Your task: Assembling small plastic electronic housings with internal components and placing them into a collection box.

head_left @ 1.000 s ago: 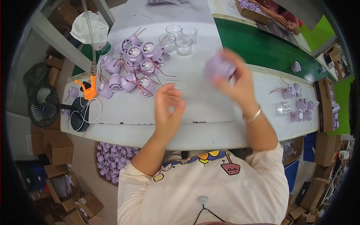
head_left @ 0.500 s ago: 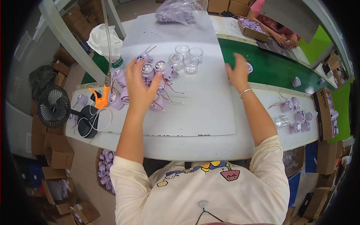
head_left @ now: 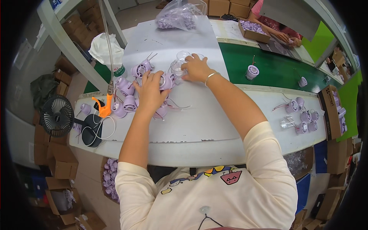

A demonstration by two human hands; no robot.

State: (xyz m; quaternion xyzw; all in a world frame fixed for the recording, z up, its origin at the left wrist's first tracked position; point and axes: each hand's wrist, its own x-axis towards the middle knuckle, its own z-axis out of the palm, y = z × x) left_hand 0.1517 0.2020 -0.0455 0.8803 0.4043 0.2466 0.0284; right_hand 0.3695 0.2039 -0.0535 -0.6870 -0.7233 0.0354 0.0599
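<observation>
While both hands work at the upper middle of the frame, judged as mid-batch rather than near an end. Left hand (head_left: 150, 92) spread palm-down over a small lilac plastic fan housing with a pale round centre (head_left: 165, 81), fingers curled loosely on its rim — touching, though cannot tell whether truly gripped. Right hand (head_left: 196, 69) just to the right, fingertips pinched together at a clear round plastic cup-shaped cover (head_left: 178, 68), one of a few clear covers clustered there. Left of the hands, a heap of lilac housings with thin trailing wires (head_left: 130, 88) on the white sheet-covered bench (head_left: 199, 130) — seemingly the stock yet to be handled. At the right edge of the frame, a smaller group of lilac housings with one clear cover (head_left: 301, 115), set well apart, probably the finished lot. Going by the two piles, more left than done.
</observation>
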